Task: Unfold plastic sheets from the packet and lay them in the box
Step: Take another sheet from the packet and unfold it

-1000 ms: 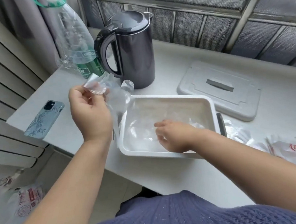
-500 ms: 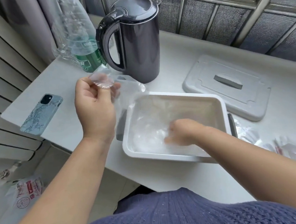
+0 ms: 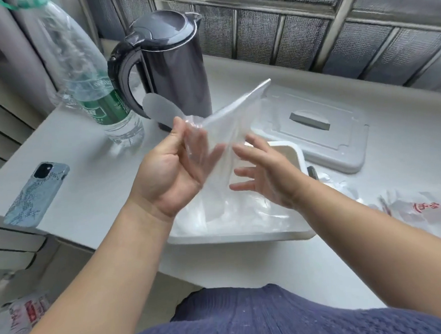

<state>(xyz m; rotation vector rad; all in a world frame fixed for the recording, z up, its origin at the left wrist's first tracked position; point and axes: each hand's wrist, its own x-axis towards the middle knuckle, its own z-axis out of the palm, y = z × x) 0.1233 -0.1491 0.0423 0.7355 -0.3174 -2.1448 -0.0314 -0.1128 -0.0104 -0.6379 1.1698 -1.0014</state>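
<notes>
Open tabletop (image 3: 99, 179) strip between phone (image 3: 36, 195) and box (image 3: 239, 236); kettle (image 3: 177, 66), bottle (image 3: 102, 101), lid (image 3: 315, 127) close behind.

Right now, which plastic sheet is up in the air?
The sheet pinched by the left hand, over the box. The other sheets lie crumpled inside it.

Single head-worn view, wide-angle, edges bowed. Looks forward and steeply down over the person's own torso (image 3: 275, 318) onto a white table (image 3: 90, 159). Left hand (image 3: 168, 175) and right hand (image 3: 263, 174) sit near frame centre, close to the lens, arms entering from the bottom edge. Window grille (image 3: 258, 35) runs across the top; floor (image 3: 170, 288) shows lower left.
</notes>
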